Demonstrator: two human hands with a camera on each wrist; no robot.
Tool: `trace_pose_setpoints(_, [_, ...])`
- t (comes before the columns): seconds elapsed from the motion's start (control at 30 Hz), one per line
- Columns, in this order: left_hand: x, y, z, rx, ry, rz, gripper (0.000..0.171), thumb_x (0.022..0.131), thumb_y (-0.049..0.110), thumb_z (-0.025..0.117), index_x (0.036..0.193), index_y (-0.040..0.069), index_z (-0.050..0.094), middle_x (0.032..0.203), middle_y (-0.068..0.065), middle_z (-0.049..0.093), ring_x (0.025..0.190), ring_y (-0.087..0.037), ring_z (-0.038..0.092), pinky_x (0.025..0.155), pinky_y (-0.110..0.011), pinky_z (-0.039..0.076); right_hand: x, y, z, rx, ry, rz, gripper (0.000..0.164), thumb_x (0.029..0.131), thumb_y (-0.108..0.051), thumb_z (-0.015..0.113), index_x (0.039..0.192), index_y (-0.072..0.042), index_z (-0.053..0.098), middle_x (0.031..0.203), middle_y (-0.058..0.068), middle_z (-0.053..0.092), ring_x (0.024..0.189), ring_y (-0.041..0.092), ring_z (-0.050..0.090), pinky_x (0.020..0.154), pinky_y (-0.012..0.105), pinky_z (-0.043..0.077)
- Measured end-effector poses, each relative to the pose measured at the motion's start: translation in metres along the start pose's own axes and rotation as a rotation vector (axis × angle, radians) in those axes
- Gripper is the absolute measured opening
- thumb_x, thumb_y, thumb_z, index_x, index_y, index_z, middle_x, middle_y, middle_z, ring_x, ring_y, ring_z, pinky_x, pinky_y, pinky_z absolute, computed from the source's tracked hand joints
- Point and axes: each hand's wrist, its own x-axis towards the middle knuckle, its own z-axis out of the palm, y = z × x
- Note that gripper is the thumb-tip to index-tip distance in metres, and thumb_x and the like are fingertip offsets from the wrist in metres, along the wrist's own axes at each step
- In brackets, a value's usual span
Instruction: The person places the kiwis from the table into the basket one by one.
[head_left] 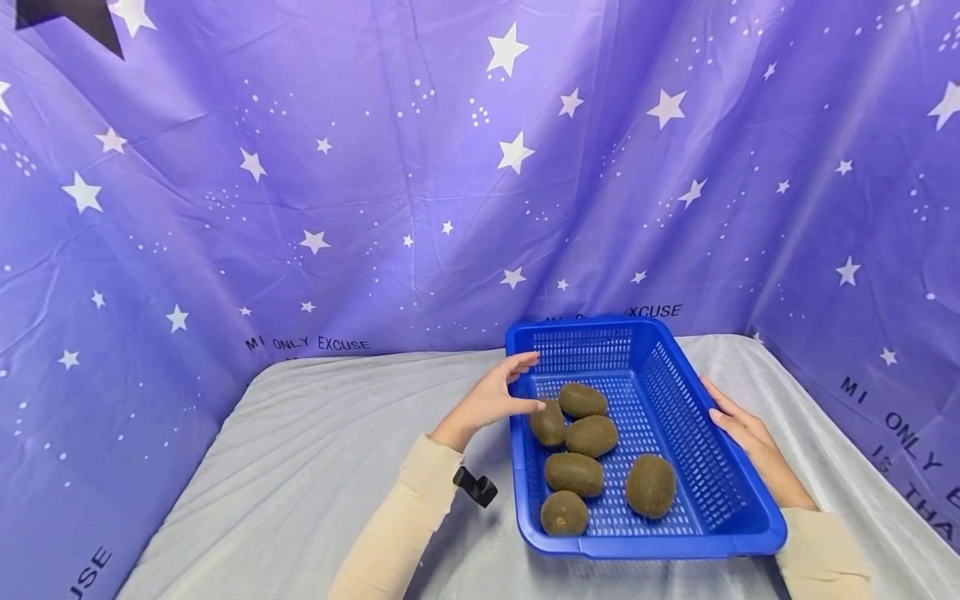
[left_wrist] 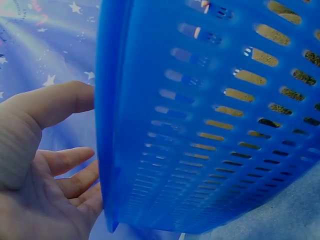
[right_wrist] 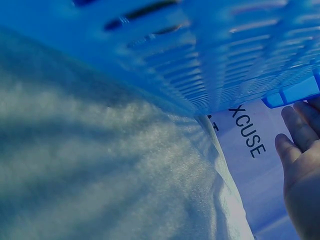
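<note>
Several brown kiwis lie in a blue plastic basket (head_left: 637, 546), most of them along its left side, with one kiwi (head_left: 651, 486) apart toward the right. My left hand (head_left: 491, 400) is at the basket's left rim, thumb and fingers spread. Its thumb reaches over the rim beside a kiwi (head_left: 548, 423); the left wrist view has the thumb and fingers (left_wrist: 75, 162) at the rim's edge. On the opposite side, my right hand (head_left: 753, 437) touches the right rim with fairly straight fingers. The right wrist view shows those fingers (right_wrist: 299, 127) just below the rim, partly cut off by the frame.
A pale grey cloth (head_left: 300, 467) covers the table under the basket. Purple curtains (head_left: 420, 167) with white stars hang behind and at both sides, close to the basket's far end. A black clip-like piece (head_left: 476, 486) sits at my left wrist.
</note>
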Motion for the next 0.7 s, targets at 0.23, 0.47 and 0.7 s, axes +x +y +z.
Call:
trace_pose_setpoints(0.23, [-0.005,-0.007,-0.006,-0.042,0.035,0.045,0.066,0.08,0.009,0.072,0.139,0.003,0.043,0.138,-0.013,0.048,0.128,-0.031,0.042,0.108,-0.039,0.032,0.0,0.001,0.0,-0.004,0.009,0.001,0.051,0.104,-0.01,0.018,0.151,-0.014,0.0,0.143,-0.012,0.042,0.114,0.017,0.057,0.082,0.038,0.053])
trace_pose_setpoints(0.47, [-0.03,-0.004,-0.03,-0.029,0.048,0.081,0.061,0.082,0.001,0.069,0.136,-0.007,0.042,0.138,-0.023,0.046,0.127,-0.036,0.042,0.108,-0.046,0.031,0.002,0.002,0.002,-0.014,0.016,0.002,0.051,0.104,-0.01,0.019,0.151,-0.014,0.0,0.141,-0.014,0.044,0.113,0.014,0.057,0.082,0.035,0.053])
trace_pose_setpoints(0.7, [-0.053,-0.026,-0.061,0.063,0.164,0.075,0.058,0.079,-0.001,0.071,0.132,-0.005,0.049,0.133,-0.023,0.051,0.123,-0.038,0.046,0.106,-0.047,0.034,-0.002,-0.001,-0.004,-0.025,0.042,0.016,0.051,0.104,-0.009,0.021,0.151,-0.014,0.002,0.136,-0.014,0.05,0.106,0.016,0.061,0.077,0.038,0.055])
